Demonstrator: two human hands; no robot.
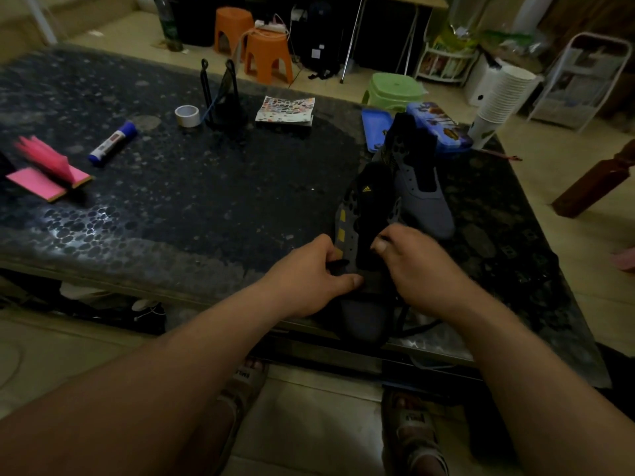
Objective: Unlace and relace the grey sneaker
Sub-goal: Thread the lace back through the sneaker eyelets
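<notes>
The grey sneaker (364, 235) lies at the near edge of the dark speckled surface (171, 201), a little right of the middle, with its toe pointing to the person and hanging slightly over the edge. The left grip (316, 276) is clenched on the left eyelet flap of this sneaker, thumb and fingers pinching it; if a lace end is also between them, I cannot tell. The right grip (412, 266) grasps the right side of the same sneaker, fingers curled over the flap and the thumb near the black tongue. A black lace (412, 326) hangs loose under the right wrist. A second sneaker (422, 190) stands just behind. Further away on the surface are a blue tin (436, 128), a roll of tape (187, 115), a marker (111, 142) and pink paper (48, 170).
</notes>
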